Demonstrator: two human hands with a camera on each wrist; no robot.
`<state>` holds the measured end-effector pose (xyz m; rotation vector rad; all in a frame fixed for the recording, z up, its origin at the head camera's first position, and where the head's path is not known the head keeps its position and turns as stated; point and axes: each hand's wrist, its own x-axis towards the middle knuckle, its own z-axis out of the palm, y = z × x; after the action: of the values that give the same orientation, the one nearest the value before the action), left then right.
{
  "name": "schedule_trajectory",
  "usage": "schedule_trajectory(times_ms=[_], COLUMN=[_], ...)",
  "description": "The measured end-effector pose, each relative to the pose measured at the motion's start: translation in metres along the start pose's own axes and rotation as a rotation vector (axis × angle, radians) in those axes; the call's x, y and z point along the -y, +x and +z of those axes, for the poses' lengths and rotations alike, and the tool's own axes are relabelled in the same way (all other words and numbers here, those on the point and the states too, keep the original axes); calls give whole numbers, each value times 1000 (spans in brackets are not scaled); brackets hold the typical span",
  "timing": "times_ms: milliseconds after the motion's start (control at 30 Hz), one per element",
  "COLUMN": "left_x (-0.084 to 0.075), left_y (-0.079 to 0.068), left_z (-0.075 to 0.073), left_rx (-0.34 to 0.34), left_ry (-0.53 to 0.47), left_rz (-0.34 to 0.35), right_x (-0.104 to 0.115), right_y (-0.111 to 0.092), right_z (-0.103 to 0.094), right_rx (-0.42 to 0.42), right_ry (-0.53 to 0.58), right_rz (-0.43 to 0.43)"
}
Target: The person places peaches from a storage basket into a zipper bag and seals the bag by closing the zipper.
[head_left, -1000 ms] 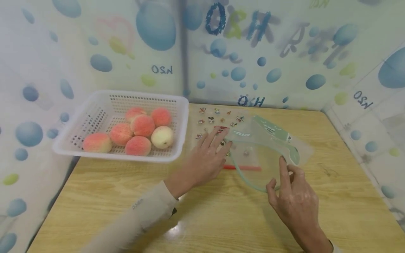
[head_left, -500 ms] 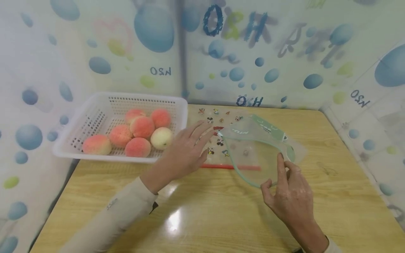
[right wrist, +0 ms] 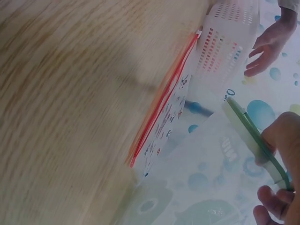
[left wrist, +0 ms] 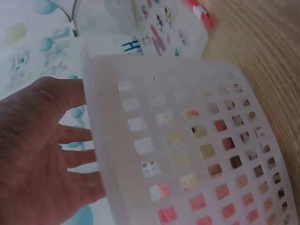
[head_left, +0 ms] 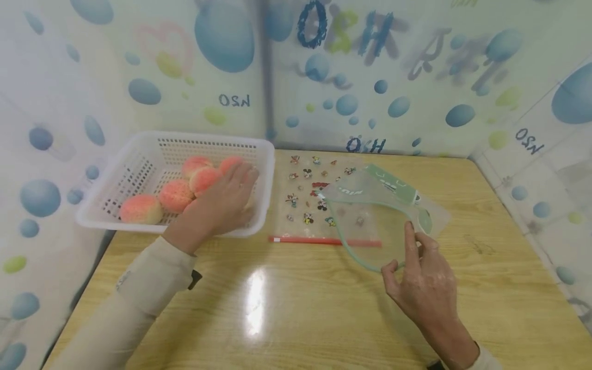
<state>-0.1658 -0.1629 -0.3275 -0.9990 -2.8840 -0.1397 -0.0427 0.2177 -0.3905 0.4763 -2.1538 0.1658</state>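
Observation:
My left hand [head_left: 221, 198] reaches over the right part of a white perforated plastic basket [head_left: 88, 220], its fingers stretched above the peaches [head_left: 141, 209]. In the left wrist view, that left hand [left wrist: 44, 154] shows beyond the basket's rim, fingers extended and apart. The hand hides some of the fruit; contact with a peach cannot be made out. On the right, my right hand [head_left: 427, 282] holds the mouth of a clear zip bag [head_left: 393, 184] with a green print and green edge. That edge [right wrist: 255, 136] runs between the right hand's fingers, and the mouth gapes wide.
A clear zip bag with cartoon figures and a red zip strip [head_left: 319, 240] lies flat beside the basket, partly under the green-edged bag. Bubble-printed walls [head_left: 347, 105] enclose the wooden table [head_left: 296, 318] at the back and sides.
My left hand has left the bags and moved left to over the peaches, uncovering the red-zip bag. The right hand still holds the green-edged bag, having shifted slightly left.

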Motion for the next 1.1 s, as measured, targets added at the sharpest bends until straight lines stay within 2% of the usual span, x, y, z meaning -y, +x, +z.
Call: schedule_trajectory(times_ms=[133,300,433,600,733,867,933,967,1100], left_x=[7,11,14,15,14,14,15,15,18], left_y=[-2,1,4,8,7,2,2,3,8], left_z=[-2,1,2,3,4,6,8,8,12], left_rx=[172,264,293,332,326,295,292,290,280], left_ry=[-41,-130,-174,-139,-115,47,100,101,-55], left_rz=[-44,-100,-132,-162,-172,-90,-74,-77,-170], right_x=[3,8,13,15,15,16,16,17,17], right_y=[0,-3,-6,-7,-7,-6,-5,-4,-3], right_z=[1,4,7,9,9,9,10,10,9], right_rx=[20,55,76,90,105,107,105,103,89], right_ry=[9,36,49,59,70,73,69,67,63], right_rz=[3,-15,-14,-2,14,29,36,38,41])
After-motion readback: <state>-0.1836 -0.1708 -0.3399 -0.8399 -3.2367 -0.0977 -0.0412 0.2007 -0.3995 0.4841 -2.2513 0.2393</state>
